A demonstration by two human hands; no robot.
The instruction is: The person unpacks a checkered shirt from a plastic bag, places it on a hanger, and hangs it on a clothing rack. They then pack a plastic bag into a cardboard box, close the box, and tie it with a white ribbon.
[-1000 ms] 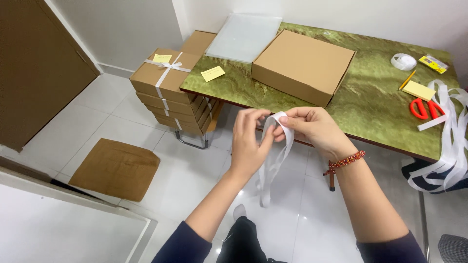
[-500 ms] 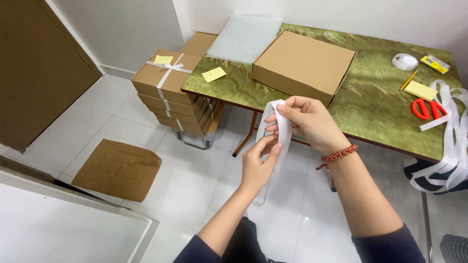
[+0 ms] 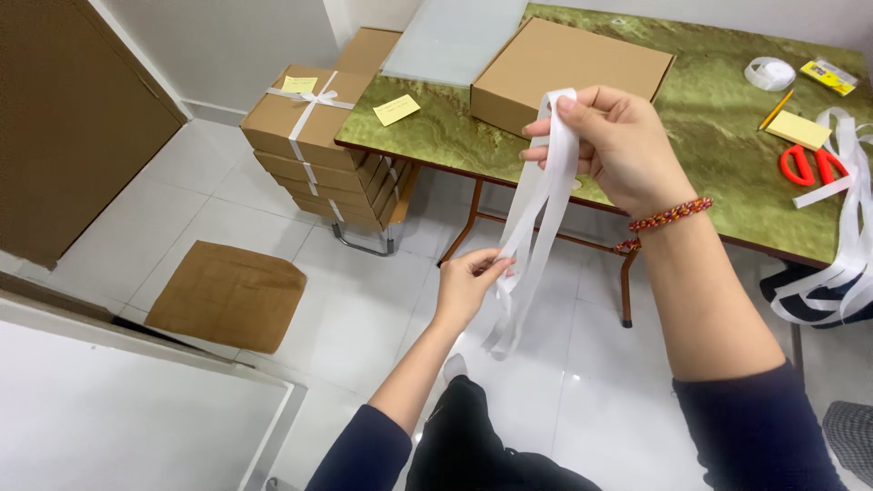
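Observation:
A folded length of white ribbon (image 3: 536, 205) hangs between my two hands, in front of the green marbled table (image 3: 718, 155). My right hand (image 3: 614, 145), with a beaded bracelet on the wrist, pinches the looped top of the ribbon up high. My left hand (image 3: 468, 282) is lower and grips the ribbon's strands near their hanging ends. A plain brown cardboard box (image 3: 568, 68) lies on the table just behind my right hand.
A stack of ribbon-tied cardboard boxes (image 3: 314, 136) stands left of the table. On the table lie yellow sticky notes (image 3: 397, 109), red scissors (image 3: 807, 165), a ribbon roll (image 3: 769, 73), a pencil and loose ribbon lengths (image 3: 846, 264). A flat cardboard sheet (image 3: 227, 295) lies on the tiled floor.
My hands, close together a second ago, have drawn apart: the right one rose with the ribbon's top, the left slid down the strands, pulling the ribbon out long.

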